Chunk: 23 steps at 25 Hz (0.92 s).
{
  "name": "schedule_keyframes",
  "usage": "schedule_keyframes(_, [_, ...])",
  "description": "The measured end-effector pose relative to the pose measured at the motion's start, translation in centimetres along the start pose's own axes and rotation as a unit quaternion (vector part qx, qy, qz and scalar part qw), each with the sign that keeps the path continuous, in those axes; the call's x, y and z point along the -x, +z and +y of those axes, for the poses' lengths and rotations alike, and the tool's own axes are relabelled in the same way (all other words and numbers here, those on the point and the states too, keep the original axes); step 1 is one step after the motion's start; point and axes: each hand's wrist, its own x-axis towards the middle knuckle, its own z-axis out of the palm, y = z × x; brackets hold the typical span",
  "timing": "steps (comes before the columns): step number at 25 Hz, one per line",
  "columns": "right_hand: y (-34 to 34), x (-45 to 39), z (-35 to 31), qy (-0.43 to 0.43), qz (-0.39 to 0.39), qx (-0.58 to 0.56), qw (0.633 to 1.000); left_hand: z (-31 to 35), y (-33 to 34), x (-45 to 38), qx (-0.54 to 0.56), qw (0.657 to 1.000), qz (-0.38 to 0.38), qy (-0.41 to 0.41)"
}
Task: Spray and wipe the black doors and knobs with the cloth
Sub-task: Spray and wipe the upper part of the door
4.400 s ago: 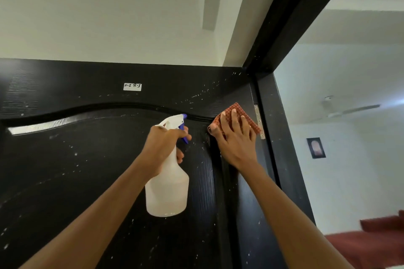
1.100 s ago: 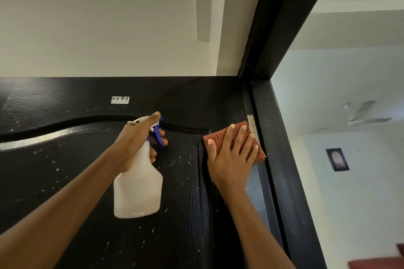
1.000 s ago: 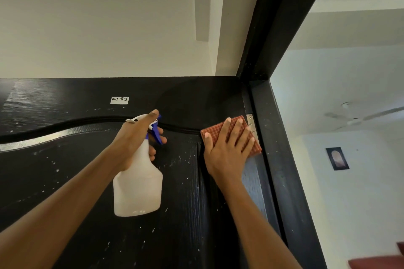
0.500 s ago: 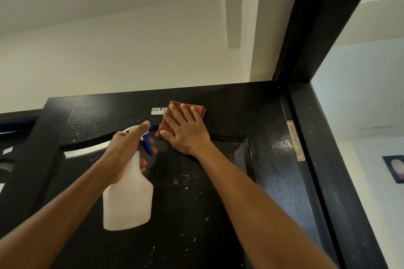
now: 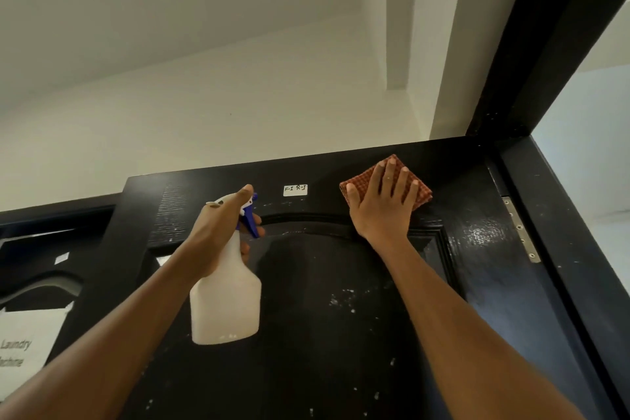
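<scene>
the black door (image 5: 341,334) fills the lower middle of the view, its top edge just under the pale wall, its surface flecked with white specks. at far left, on a second dark door, hangs a paper notice (image 5: 25,348) reading "laundry machine". next, the left hand (image 5: 218,235) is wrapped around the neck of a white spray bottle (image 5: 225,303), index finger lying along the top and other fingers curled by the blue trigger (image 5: 250,222). a small white label (image 5: 295,190) sits on the door's top rail. right of it, the right hand (image 5: 383,208) lies flat with fingers spread, pressing an orange checked cloth (image 5: 361,181) against the top rail. further right is a metal hinge (image 5: 520,228) on the black frame (image 5: 559,215).
</scene>
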Motion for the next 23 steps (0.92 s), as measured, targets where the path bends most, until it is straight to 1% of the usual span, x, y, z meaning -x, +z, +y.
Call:
schedule_keyframes(2, [0.7, 1.2, -1.9, -0.026, -0.005, 0.009, 1.0, -0.6, -1.6, -1.5, 0.002, 1.0, -0.002, -0.007])
schedule_keyframes(6, [1.9, 2.6, -5.4, 0.001, -0.008, -0.001, 1.0, -1.6, -4.1, -3.7, 0.025, 0.999, -0.018, -0.007])
schedule_keyframes(9, [3.0, 3.4, -8.7, 0.011, -0.002, -0.009, 1.0, -2.6, -6.0, -4.8, 0.013, 1.0, -0.007, -0.009])
schedule_keyframes(13, [4.3, 4.4, -13.9, -0.003, -0.006, -0.019, 1.0, -4.3, -8.8, -6.0, 0.015, 1.0, 0.009, -0.013])
schedule_keyframes(17, [5.4, 2.9, -19.6, -0.011, -0.029, -0.002, 1.0, -5.4, -11.1, -6.7, 0.018, 1.0, -0.003, -0.002])
schedule_keyframes(18, [5.5, 2.3, -21.1, -0.039, -0.04, 0.003, 0.998, -5.6, -11.7, -6.7, 0.012, 1.0, 0.0, 0.001])
schedule_keyframes(19, [5.7, 1.9, -22.5, -0.093, -0.054, 0.014, 0.994, -5.7, -12.1, -6.7, 0.009, 1.0, 0.001, 0.003])
schedule_keyframes(21, [5.8, 1.4, -24.1, -0.239, -0.09, 0.046, 0.966, -6.0, -12.8, -6.6, 0.006, 1.0, 0.0, 0.007])
schedule_keyframes(22, [5.6, 1.0, -24.0, -0.299, -0.104, 0.057, 0.947, -6.1, -13.1, -6.5, 0.008, 1.0, 0.0, 0.006])
schedule_keyframes(23, [5.3, 0.5, -23.3, -0.331, -0.105, 0.064, 0.936, -6.2, -13.3, -6.5, 0.014, 1.0, -0.002, 0.005])
